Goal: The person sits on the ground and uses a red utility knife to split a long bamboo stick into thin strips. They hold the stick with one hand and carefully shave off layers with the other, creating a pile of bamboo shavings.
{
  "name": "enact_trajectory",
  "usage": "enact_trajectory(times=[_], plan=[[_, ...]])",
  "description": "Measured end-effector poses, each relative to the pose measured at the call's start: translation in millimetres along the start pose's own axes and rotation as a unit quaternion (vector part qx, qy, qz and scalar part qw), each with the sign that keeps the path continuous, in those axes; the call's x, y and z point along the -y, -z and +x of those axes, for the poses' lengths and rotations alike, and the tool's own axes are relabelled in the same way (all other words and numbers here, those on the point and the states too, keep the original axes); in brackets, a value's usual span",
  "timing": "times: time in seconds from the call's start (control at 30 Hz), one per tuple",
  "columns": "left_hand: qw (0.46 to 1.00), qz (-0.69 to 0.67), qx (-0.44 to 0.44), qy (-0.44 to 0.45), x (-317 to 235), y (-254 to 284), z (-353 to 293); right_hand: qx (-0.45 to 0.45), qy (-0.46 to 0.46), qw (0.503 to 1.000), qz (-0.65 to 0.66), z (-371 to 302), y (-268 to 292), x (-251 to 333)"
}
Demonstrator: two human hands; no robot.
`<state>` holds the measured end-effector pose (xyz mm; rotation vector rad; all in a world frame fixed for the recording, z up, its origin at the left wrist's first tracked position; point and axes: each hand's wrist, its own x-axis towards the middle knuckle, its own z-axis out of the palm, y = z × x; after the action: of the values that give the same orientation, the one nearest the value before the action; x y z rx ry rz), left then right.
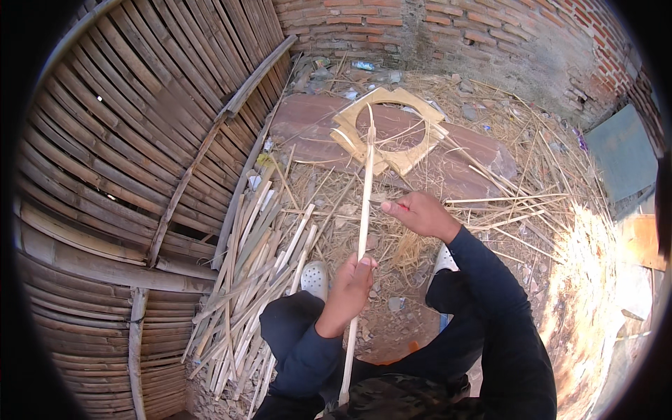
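Note:
A long pale bamboo strip [365, 203] runs from near my lap away from me, with a thin curled sliver at its far end. My left hand [352, 288] is closed around its middle. Just beyond, on the right side of the strip, my right hand [420, 213] grips a small knife [378, 204]. Some red shows at its handle, mostly covered by my fingers, and the dark blade meets the strip. Past both hands, a yellowish wooden frame [418, 155] with a large round hole lies on a brown board [301, 124]; the strip's far end passes over the frame's left side.
A heap of split bamboo strips [241, 294] lies to my left beside a slatted bamboo wall [119, 140]. More thin strips [518, 203] and shavings litter the ground at right. A brick wall [483, 31] closes off the back; a grey-green panel [623, 154] leans at far right.

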<state>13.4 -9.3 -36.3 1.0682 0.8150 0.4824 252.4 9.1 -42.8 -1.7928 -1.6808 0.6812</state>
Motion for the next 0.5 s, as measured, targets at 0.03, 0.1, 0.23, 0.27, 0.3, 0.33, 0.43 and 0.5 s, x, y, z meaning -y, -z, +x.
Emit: enact_trajectory(times=[0.03, 0.1, 0.23, 0.27, 0.3, 0.33, 0.43, 0.5], plan=[[1.0, 0.002, -0.012, -0.01, -1.3, 1.6, 0.6, -0.049, 0.108, 0.982, -0.145, -9.6, -3.8, 11.4], [0.999, -0.015, -0.004, -0.032, -4.7, 2.3, -0.7, -0.025, 0.118, 0.98, -0.156, -24.6, -8.3, 30.7], [0.996, 0.028, -0.002, -0.081, -1.8, 0.3, -7.2, -0.034, 0.141, 0.969, -0.198, -27.5, -17.7, 31.3], [0.996, 0.044, 0.004, -0.076, -1.1, 0.1, -9.0, -0.064, 0.132, 0.969, -0.199, -25.1, -19.1, 25.2], [0.996, 0.059, 0.008, -0.072, -0.6, -0.4, -10.7, -0.091, 0.126, 0.967, -0.201, -19.2, -18.7, 17.8], [0.995, 0.073, 0.012, -0.069, -0.3, -0.7, -11.8, -0.118, 0.119, 0.965, -0.203, -15.7, -18.3, 12.6], [0.998, 0.005, 0.047, -0.044, -2.3, 0.7, -11.1, -0.134, 0.14, 0.966, -0.169, -11.5, -17.3, 9.4], [0.997, -0.039, 0.06, -0.028, -5.9, 1.0, -11.2, -0.115, 0.129, 0.972, -0.16, -21.9, -26.4, 21.4]])
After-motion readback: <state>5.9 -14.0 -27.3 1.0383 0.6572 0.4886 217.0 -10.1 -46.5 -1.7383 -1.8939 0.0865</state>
